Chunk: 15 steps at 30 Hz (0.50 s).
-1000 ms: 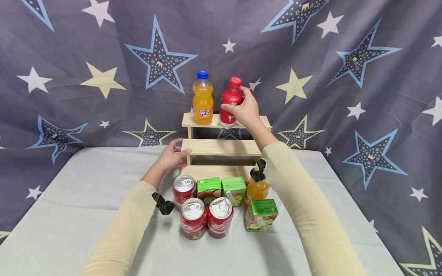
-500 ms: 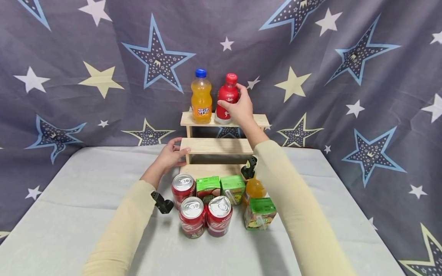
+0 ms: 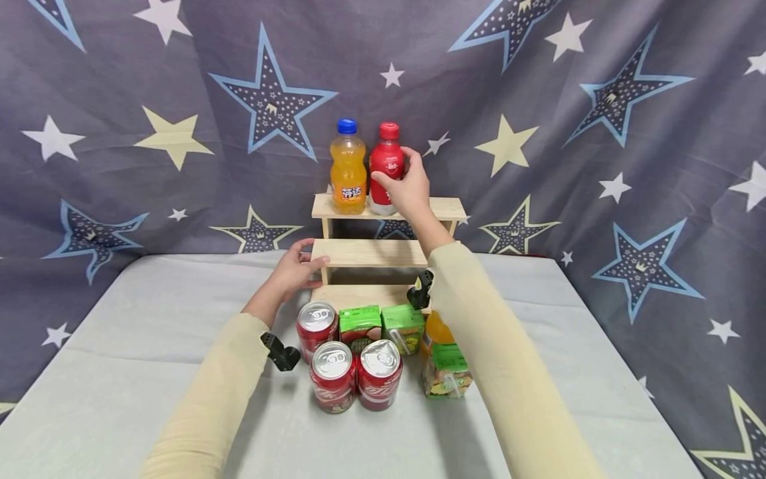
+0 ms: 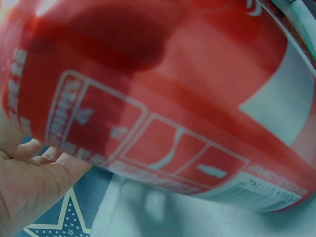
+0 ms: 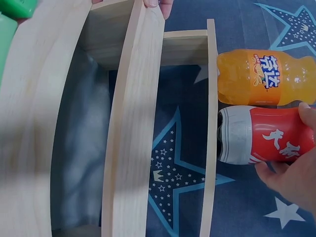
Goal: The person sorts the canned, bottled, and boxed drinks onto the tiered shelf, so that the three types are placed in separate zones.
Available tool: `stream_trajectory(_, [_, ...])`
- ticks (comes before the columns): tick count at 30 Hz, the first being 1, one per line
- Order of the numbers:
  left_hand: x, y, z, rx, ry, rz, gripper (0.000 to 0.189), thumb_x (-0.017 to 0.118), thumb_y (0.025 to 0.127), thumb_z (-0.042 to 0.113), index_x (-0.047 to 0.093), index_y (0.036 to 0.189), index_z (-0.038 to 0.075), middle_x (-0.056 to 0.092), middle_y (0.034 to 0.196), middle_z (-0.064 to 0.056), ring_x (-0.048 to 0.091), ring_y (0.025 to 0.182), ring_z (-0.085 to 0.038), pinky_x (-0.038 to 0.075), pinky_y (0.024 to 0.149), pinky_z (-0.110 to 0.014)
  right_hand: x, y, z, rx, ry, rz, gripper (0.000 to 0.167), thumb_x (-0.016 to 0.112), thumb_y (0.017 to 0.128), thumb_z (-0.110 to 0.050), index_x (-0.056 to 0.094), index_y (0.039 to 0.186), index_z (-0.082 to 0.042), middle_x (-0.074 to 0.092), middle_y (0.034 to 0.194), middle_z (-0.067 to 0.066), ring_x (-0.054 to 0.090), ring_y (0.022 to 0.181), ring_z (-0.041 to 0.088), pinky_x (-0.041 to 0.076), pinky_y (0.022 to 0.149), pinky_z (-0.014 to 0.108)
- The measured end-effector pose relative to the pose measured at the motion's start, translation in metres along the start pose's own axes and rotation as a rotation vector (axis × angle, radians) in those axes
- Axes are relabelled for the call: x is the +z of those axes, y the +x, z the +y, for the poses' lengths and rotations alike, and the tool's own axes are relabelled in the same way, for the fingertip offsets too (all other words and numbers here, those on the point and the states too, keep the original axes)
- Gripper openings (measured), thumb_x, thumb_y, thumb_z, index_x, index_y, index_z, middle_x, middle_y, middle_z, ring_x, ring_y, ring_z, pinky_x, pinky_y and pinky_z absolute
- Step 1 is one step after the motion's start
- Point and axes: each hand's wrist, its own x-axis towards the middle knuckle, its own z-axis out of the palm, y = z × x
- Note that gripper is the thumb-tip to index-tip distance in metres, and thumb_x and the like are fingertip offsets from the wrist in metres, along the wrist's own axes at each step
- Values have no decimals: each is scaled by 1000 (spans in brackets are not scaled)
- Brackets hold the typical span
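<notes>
My right hand [image 3: 409, 189] grips a red bottle [image 3: 385, 159] with a red cap, thumb at its front and fingers round its right side. The bottle stands upright on the top step of a wooden tiered shelf [image 3: 371, 253], close beside an orange soda bottle [image 3: 348, 176] with a blue cap. In the right wrist view, the red bottle's white lower part [image 5: 236, 134] is at the top board. My left hand [image 3: 294, 269] holds the left end of the shelf's middle step, thumb on the board. A red can [image 4: 148, 98] fills much of the left wrist view.
Before the shelf stand several red cans [image 3: 332, 376], green-topped juice boxes [image 3: 361, 326] and another orange bottle [image 3: 437, 331], partly hidden by the right sleeve. A separate juice box [image 3: 447, 372] stands at the front right. A star-patterned cloth [image 3: 179, 199] hangs behind.
My right hand has moved left along the top step with the red bottle, bringing it nearer the orange soda bottle. The left hand keeps its hold on the shelf.
</notes>
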Motion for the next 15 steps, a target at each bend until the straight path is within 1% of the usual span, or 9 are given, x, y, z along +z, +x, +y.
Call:
stream_trajectory(7, [-2, 1, -2, 0, 4, -1, 66, 53, 95, 14, 15, 148, 12, 40, 131, -26, 49, 113, -36, 54, 89, -48, 0, 3, 2, 6, 10, -23, 70, 71, 83, -25, 32, 141, -18, 50, 133, 5, 50, 116, 18, 48, 102, 32])
stream_trajectory(12, [-2, 2, -2, -2, 4, 2, 66, 53, 95, 13, 15, 148, 12, 39, 132, -26, 49, 114, -36, 54, 89, -49, -2, 5, 3, 5, 6, -37, 71, 71, 84, -26, 32, 142, -18, 50, 131, 6, 51, 115, 19, 48, 102, 32])
stream_trajectory(15, [-2, 4, -4, 2, 5, -1, 66, 53, 95, 14, 15, 148, 13, 39, 132, -26, 49, 114, -36, 55, 88, -47, -3, 6, 2, 6, -9, -42, 71, 71, 84, -26, 32, 142, -18, 51, 130, 6, 51, 114, 19, 48, 101, 32])
